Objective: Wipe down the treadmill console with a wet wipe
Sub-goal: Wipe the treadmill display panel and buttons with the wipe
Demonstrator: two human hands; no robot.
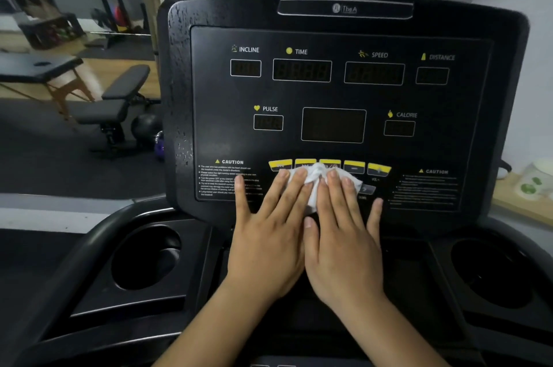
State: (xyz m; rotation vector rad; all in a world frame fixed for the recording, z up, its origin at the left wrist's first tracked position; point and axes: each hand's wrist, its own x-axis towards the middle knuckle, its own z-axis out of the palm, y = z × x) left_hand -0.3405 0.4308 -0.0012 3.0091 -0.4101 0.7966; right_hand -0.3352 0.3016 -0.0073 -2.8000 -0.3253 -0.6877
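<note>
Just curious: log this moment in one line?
both hands flat | pressing crumpled white wet wipe | on black treadmill console, yellow button row

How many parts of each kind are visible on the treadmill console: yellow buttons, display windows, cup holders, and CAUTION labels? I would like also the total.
Yellow buttons: 5, some partly covered by the wet wipe
Display windows: 7
Cup holders: 2
CAUTION labels: 2
Total: 16

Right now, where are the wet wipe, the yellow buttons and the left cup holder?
wet wipe (316, 179): head view, bunched white middle.
yellow buttons (354, 167): head view, fourth button's face.
left cup holder (146, 259): head view, dark inner wall.
</note>
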